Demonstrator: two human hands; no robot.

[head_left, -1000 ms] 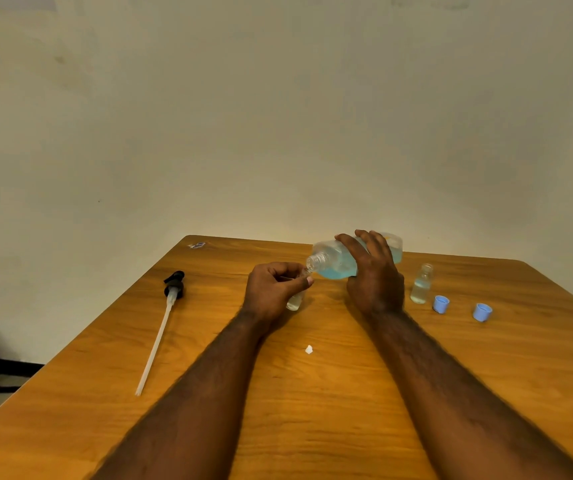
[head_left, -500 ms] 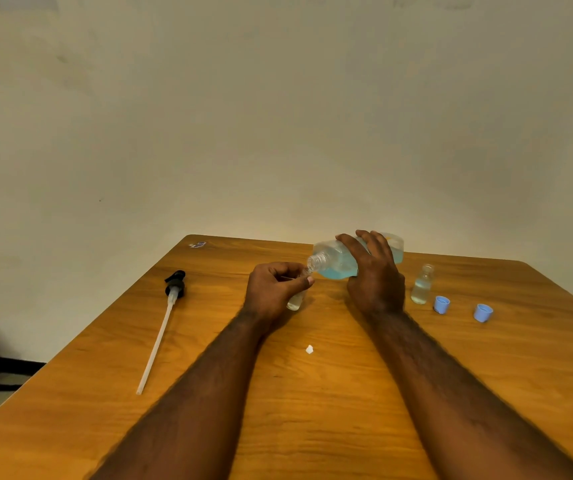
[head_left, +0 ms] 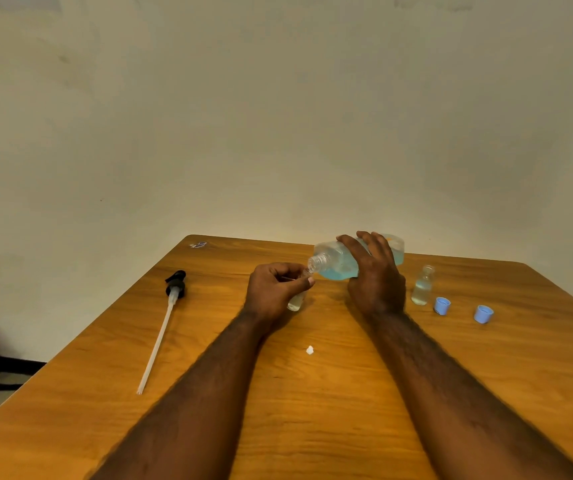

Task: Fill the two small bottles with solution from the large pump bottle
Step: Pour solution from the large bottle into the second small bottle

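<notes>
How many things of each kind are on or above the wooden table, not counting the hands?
Large clear bottles with blue liquid: 1
Small clear glass bottles: 2
Small blue plastic caps: 2
Black pump heads with a white tube: 1
Small white scraps: 1
Small wrapper bits at the far corner: 1
Total: 8

My worktop (head_left: 313, 427) is showing a smooth wood-grain finish with a soft sheen. The large pump bottle (head_left: 333, 263) in my right grip (head_left: 377, 278) is looking like clear glossy plastic, tinted blue by its liquid. The small bottle (head_left: 295, 301) in my left grip (head_left: 273, 289) and the other small bottle (head_left: 423, 287) are appearing transparent and shiny. The two blue caps (head_left: 441, 305) are reading as matt plastic. The pump head (head_left: 176, 284) is looking like black plastic, its dip tube (head_left: 155, 348) whitish and smooth. The wall (head_left: 278, 116) is appearing matt.
</notes>
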